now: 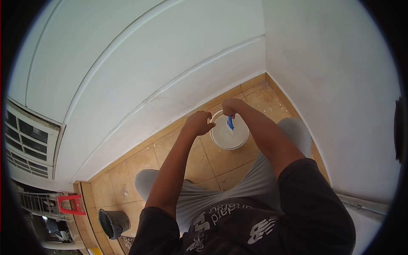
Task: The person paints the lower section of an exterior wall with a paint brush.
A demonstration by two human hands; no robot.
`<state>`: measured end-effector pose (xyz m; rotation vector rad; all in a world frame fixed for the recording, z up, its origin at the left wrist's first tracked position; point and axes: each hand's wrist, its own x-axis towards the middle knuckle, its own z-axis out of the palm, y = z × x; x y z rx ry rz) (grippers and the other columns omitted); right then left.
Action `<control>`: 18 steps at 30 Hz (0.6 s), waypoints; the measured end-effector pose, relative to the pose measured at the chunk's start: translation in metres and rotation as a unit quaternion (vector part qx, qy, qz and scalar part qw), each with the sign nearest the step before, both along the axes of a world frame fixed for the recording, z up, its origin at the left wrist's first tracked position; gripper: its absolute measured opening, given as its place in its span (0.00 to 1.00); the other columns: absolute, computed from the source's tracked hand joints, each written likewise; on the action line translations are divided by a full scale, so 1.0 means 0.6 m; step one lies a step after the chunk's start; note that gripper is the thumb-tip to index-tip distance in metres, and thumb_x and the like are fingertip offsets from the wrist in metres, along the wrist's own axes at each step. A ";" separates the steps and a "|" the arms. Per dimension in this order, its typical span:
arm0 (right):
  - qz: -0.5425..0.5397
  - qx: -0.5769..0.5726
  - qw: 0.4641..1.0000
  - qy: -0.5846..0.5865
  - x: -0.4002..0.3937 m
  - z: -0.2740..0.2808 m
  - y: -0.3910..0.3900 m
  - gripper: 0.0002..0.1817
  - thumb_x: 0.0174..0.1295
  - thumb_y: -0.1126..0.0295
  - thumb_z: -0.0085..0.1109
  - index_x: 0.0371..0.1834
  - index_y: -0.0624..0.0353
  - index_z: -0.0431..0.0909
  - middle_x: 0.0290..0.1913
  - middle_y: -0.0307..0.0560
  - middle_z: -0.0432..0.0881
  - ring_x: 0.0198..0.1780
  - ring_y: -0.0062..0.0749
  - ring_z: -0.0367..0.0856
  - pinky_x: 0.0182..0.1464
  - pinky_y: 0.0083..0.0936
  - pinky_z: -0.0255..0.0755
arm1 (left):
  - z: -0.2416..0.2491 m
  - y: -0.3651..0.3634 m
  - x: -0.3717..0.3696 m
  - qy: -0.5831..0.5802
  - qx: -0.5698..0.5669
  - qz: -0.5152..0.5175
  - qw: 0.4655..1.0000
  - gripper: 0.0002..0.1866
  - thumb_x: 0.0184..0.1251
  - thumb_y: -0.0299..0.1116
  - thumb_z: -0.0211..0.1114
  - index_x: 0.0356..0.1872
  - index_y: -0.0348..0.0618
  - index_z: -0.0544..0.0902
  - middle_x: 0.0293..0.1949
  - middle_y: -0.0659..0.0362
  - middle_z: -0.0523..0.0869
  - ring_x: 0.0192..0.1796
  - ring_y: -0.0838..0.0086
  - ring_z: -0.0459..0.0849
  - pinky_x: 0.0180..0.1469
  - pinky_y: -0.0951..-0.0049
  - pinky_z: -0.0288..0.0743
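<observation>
A round white bucket (230, 147) with white liquid (238, 132) inside stands on the tiled floor between my knees. My right hand (233, 106) reaches over its far rim, fingers closed round a blue-handled paintbrush (230, 123). The brush points down into the bucket, and its lower end merges with the white liquid. At the bucket's left rim is my left hand (199, 122), thumb and fingers apart with nothing between them.
White walls (178, 51) meet in a corner beyond the bucket, with tan tile skirting (253, 82) along their foot. White specks dot the floor tiles (136, 166). A dark bucket (121, 221) stands behind at lower left, near a red plastic stool (71, 204) and a metal rack (40, 205).
</observation>
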<state>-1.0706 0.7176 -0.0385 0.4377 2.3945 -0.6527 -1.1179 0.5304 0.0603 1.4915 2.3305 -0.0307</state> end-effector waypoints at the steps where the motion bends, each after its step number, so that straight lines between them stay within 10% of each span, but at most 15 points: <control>1: -0.015 -0.005 1.000 0.021 0.005 0.002 -0.002 0.11 0.57 0.73 0.54 0.28 0.62 0.88 0.29 0.46 0.89 0.29 0.30 0.88 0.34 0.31 0.79 | -0.009 0.001 0.000 -0.014 -0.045 -0.004 0.999 0.24 0.61 0.50 0.70 0.51 0.43 0.84 0.50 0.50 0.87 0.55 0.56 0.84 0.55 0.57 0.78; 11: 0.067 0.032 0.997 -0.027 0.002 -0.016 -0.051 0.09 0.52 0.73 0.59 0.27 0.62 0.89 0.31 0.49 0.90 0.35 0.33 0.90 0.38 0.32 0.82 | 0.055 -0.054 -0.058 -0.040 -0.017 -0.041 0.998 0.23 0.64 0.49 0.68 0.52 0.42 0.83 0.51 0.48 0.85 0.57 0.55 0.82 0.57 0.57 0.77; 18: 0.040 0.043 0.997 0.040 0.022 -0.061 -0.042 0.12 0.48 0.68 0.63 0.33 0.62 0.88 0.35 0.57 0.88 0.38 0.46 0.88 0.43 0.36 0.80 | -0.059 -0.069 -0.082 -0.164 0.040 -0.101 0.981 0.27 0.64 0.51 0.68 0.58 0.44 0.80 0.66 0.42 0.73 0.68 0.49 0.72 0.67 0.55 0.69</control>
